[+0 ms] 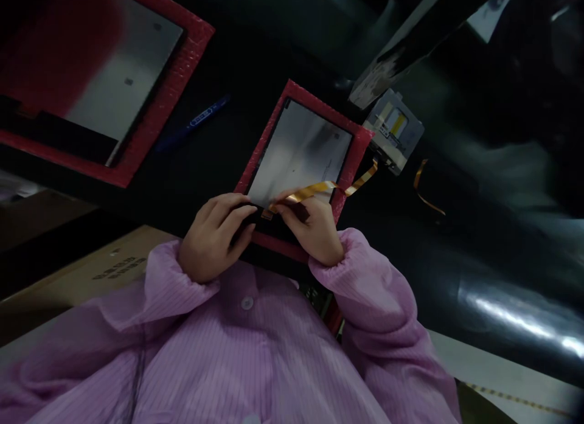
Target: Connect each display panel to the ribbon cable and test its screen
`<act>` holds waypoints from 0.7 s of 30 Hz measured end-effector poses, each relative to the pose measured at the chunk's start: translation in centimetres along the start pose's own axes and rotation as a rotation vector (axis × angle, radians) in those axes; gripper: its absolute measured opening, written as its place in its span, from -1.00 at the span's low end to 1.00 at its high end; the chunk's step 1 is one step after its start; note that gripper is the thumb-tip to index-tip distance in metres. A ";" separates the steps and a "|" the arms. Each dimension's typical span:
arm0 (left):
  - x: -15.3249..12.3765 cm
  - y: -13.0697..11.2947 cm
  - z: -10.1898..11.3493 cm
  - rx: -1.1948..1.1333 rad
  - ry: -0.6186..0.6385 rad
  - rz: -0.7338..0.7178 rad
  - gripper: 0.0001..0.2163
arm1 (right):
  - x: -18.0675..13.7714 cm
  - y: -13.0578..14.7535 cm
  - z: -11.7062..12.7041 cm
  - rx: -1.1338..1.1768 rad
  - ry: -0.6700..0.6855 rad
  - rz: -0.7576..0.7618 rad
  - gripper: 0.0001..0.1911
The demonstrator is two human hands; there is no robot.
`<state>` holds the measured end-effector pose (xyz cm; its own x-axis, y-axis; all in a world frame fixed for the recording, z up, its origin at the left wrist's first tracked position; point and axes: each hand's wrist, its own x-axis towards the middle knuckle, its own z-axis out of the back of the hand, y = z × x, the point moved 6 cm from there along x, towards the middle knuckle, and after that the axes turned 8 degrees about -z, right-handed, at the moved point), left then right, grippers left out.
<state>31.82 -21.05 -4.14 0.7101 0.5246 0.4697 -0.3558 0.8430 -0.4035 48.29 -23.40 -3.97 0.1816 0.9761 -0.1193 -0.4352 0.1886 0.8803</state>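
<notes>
An amber flat ribbon cable (314, 190) runs from the small metal-cased device at the right to the near edge of a display panel (301, 150). My right hand (312, 226) pinches the cable's end between thumb and fingers, right by that edge. The silvery panel lies face down or up, I cannot tell which, on a red bubble-wrap sheet (365, 138). My left hand (221, 235) rests at the panel's near left corner, its fingers apart and nothing visible in them. A small connector (267, 215) shows between both hands.
Beyond the panel's right corner stands the metal-cased device (393, 131), with a loose amber ribbon strip (422, 190) beside it. A blue pen (194, 123) lies on the black table (456, 247). Upper left is a larger panel (132, 65) on red wrap. A cardboard box (86, 272) sits lower left.
</notes>
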 end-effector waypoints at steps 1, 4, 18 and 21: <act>-0.2 -0.2 -0.1 0.031 -0.018 -0.023 -0.75 | 0.0 0.1 -0.1 -0.028 0.001 0.010 -0.88; -0.2 -0.5 -0.3 0.109 -0.083 -0.071 -0.74 | 0.1 0.4 -0.3 -0.073 0.021 0.028 -0.86; 0.4 -0.7 -0.6 0.135 -0.058 -0.020 -0.66 | 0.1 0.6 -0.6 -0.183 0.052 0.192 -0.78; 0.4 -0.7 -0.6 0.137 -0.059 -0.017 -0.66 | 0.2 0.5 -0.7 -0.159 0.069 0.187 -0.77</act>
<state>32.78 -21.49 -4.16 0.6811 0.5126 0.5227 -0.4265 0.8581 -0.2858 47.49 -23.06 -3.89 0.0269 0.9996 0.0028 -0.5900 0.0136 0.8073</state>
